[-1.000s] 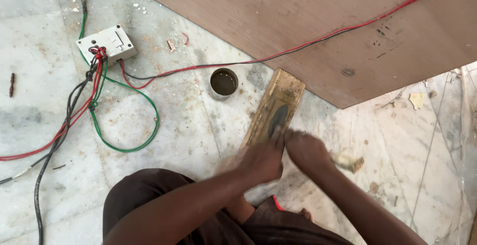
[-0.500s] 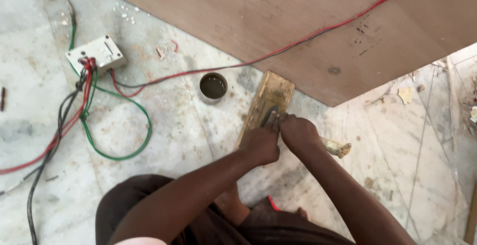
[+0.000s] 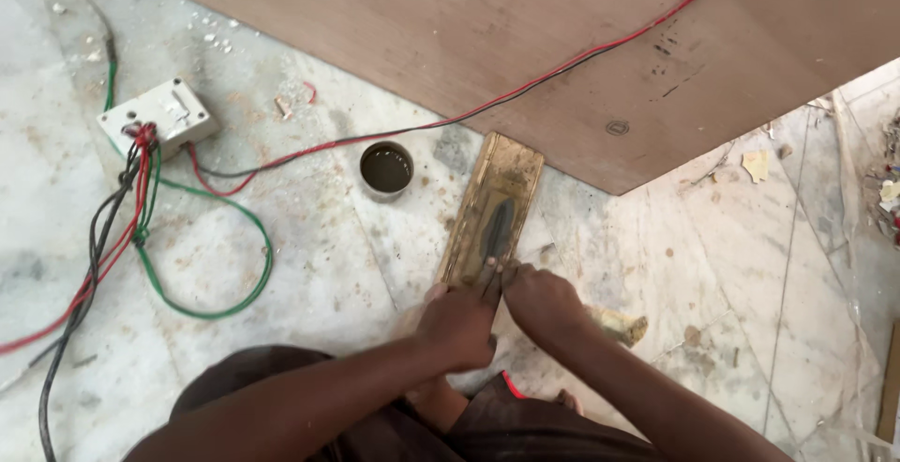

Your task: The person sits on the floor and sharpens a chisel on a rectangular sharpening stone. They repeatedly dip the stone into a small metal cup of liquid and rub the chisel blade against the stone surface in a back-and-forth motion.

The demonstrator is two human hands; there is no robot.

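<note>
Wood block: yellowish sharpening block [image 3: 494, 209] lies on marble floor [image 3: 309, 265], beside our small cup [image 3: 386, 168].
Left hand [image 3: 459, 323]: our grip curled, fingers pressing blade [image 3: 491, 270] onto block.
Right hand [image 3: 542, 301]: curled, fingertips on same blade.

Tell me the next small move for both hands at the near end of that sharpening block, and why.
Probably a push stroke away along the sharpening block. The left hand and right hand press together at its near end, fingertips on a small item I cannot make out, and the dark worn streak lies ahead of them.
</note>
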